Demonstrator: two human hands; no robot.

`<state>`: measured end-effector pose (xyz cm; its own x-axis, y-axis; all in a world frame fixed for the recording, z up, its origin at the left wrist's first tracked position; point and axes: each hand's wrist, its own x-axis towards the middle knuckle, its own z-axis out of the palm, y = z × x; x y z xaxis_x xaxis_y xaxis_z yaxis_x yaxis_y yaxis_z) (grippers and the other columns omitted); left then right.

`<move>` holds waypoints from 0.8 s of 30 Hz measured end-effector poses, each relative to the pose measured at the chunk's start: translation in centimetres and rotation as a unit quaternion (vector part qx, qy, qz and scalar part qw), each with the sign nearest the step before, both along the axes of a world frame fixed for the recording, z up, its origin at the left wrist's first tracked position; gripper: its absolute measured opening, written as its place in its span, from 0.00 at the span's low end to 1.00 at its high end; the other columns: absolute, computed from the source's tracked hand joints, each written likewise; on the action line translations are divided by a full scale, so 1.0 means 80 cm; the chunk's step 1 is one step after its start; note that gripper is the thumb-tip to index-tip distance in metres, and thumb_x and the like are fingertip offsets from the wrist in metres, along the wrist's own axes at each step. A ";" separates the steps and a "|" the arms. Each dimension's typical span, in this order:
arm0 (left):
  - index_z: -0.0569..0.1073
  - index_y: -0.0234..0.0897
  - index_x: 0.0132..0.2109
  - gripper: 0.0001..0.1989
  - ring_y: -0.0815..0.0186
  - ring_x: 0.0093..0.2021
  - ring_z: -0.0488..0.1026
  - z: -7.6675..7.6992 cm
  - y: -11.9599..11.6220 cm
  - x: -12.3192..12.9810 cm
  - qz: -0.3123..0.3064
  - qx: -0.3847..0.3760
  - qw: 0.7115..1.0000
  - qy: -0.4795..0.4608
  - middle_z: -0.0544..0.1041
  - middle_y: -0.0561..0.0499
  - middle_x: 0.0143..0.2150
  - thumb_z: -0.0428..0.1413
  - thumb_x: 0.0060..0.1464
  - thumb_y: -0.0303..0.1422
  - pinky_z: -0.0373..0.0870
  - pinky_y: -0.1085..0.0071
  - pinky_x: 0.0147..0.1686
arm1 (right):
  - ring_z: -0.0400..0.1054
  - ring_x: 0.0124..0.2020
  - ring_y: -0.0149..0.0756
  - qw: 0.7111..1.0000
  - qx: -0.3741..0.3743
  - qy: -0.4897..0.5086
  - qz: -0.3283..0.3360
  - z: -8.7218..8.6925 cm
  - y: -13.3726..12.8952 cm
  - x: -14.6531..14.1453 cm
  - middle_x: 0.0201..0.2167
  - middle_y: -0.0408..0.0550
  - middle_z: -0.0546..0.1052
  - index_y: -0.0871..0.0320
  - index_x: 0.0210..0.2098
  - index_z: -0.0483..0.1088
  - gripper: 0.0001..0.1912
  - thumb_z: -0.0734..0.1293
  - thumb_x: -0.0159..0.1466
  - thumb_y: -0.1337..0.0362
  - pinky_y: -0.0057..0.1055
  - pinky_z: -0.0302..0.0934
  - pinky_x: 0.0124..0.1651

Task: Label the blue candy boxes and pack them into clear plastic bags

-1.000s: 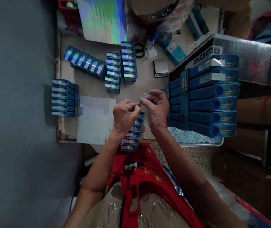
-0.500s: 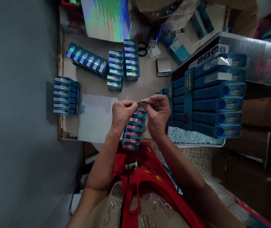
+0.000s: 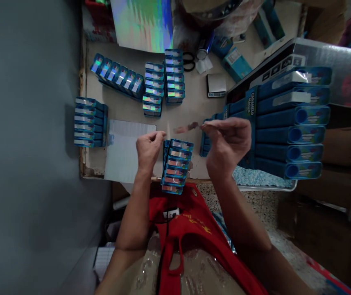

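My right hand (image 3: 229, 143) is closed in a pinch on one end of a thin, shiny strip (image 3: 187, 128), blurred and pinkish-grey, which points left over the table. My left hand (image 3: 147, 149) is also pinched, left of the strip and apart from it. By its fingertips is a faint pale smear, too blurred to name. Between and below the hands stands a group of blue boxes (image 3: 177, 164) in a row at the table's front edge, with shiny strips across their ends. A white sheet (image 3: 126, 151) lies beside my left hand.
Banded long blue boxes (image 3: 286, 123) lie over a tray of blue-white granules (image 3: 258, 178) at right. More blue box groups (image 3: 118, 76) stand behind and at left (image 3: 84, 123). Farther back are a holographic sheet (image 3: 144, 24), scissors (image 3: 189, 61) and a small scale (image 3: 216, 85). A wall borders the left.
My hands, together above the blue boxes before, have drawn apart. The right moved right with the strip, the left slightly left. The view has shifted a little.
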<state>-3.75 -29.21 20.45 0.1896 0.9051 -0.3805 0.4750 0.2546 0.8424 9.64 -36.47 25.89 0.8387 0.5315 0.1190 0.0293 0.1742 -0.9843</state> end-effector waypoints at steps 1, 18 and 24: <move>0.85 0.38 0.36 0.12 0.66 0.32 0.78 -0.002 0.001 -0.006 0.008 -0.010 1.000 -0.022 0.83 0.51 0.31 0.57 0.58 0.36 0.71 0.72 0.34 | 0.78 0.36 0.33 1.000 -0.008 0.008 -0.002 0.004 0.003 0.006 0.31 0.34 0.78 0.49 0.35 0.69 0.16 0.79 0.55 0.65 0.39 0.76 0.48; 0.78 0.39 0.40 0.11 0.69 0.40 0.78 0.052 -0.006 0.055 -0.109 0.152 0.963 -0.194 0.82 0.54 0.38 0.64 0.61 0.43 0.74 0.69 0.41 | 0.77 0.35 0.32 0.979 -0.071 0.191 0.019 0.010 0.009 0.019 0.31 0.34 0.75 0.48 0.41 0.69 0.20 0.79 0.53 0.66 0.34 0.76 0.43; 0.80 0.40 0.45 0.14 0.64 0.44 0.78 0.043 -0.002 0.044 -0.125 0.108 0.971 -0.171 0.83 0.51 0.43 0.71 0.52 0.35 0.74 0.66 0.46 | 0.78 0.37 0.31 0.960 -0.092 0.260 0.046 -0.023 0.002 0.036 0.34 0.34 0.77 0.47 0.41 0.69 0.21 0.79 0.53 0.65 0.33 0.77 0.42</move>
<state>-0.22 -29.38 23.86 0.4955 0.8663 -0.0634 0.1828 -0.0326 0.9826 12.52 -36.34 24.06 0.7078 0.5783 -0.4056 -0.4813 -0.0255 -0.8762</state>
